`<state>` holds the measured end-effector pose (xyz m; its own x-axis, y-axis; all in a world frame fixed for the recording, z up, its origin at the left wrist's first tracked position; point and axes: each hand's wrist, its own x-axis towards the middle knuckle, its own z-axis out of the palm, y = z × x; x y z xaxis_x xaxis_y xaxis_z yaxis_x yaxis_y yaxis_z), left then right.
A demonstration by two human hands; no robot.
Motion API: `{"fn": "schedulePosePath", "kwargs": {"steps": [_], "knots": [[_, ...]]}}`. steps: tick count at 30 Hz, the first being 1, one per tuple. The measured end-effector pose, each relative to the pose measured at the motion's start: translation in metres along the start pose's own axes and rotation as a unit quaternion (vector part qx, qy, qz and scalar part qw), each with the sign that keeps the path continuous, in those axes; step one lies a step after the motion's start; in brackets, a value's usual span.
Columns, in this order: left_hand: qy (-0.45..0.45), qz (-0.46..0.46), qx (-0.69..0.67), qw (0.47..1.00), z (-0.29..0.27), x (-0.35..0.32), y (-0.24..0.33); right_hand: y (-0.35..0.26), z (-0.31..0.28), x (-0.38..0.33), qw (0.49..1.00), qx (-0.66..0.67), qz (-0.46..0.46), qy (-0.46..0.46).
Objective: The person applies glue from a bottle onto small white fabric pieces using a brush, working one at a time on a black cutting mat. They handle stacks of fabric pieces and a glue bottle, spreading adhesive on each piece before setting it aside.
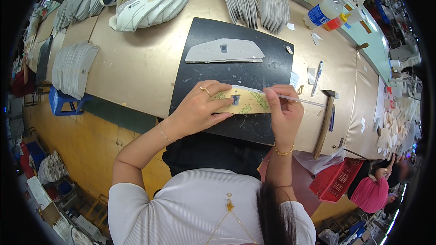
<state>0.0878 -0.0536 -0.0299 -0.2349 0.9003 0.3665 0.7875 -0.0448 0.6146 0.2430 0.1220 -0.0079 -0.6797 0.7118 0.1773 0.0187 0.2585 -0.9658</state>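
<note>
My left hand (198, 107) grips the left part of a flat, pale yellow shoe piece (247, 103) with green printing. Its index finger rests beside the small dark patch at the piece's middle, with the thumb along the lower edge. At the piece's right end, my right hand (285, 109) pinches a thin white strip (301, 100). One end of the strip trails off to the right; a white edge also shows along the top of the piece. All this is over a black work board (190, 90), where grey shoe pieces (222, 50) lie stacked farther back.
Bundles of grey pieces (270, 7), white shoe uppers (154, 2) and another stack (72, 70) stand around the board. To the right are a hammer (324, 127), pens (317, 78) and bottles (324, 12). A red basket (336, 179) sits below the table edge, near a person in pink (370, 193).
</note>
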Motion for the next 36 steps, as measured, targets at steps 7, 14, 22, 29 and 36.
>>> {"fn": "schedulePosePath", "kwargs": {"steps": [7,14,22,29,36], "knots": [[0.007,0.005,0.041,0.999,0.000,0.003,0.003,-0.007,0.027,0.009,0.991,-0.107,-0.034,-0.077],[-0.018,0.004,0.069,0.997,-0.001,0.007,0.007,-0.002,0.033,0.018,0.964,-0.216,-0.095,-0.120],[-0.015,0.005,0.080,0.997,-0.001,0.006,0.009,-0.009,0.032,0.021,0.935,-0.287,-0.123,-0.168],[-0.023,0.005,0.078,0.997,0.000,0.007,0.006,-0.004,0.040,0.013,0.943,-0.298,-0.093,-0.118],[-0.005,0.001,0.083,0.997,-0.001,0.006,0.006,-0.011,0.037,0.008,0.936,-0.291,-0.137,-0.143]]}}
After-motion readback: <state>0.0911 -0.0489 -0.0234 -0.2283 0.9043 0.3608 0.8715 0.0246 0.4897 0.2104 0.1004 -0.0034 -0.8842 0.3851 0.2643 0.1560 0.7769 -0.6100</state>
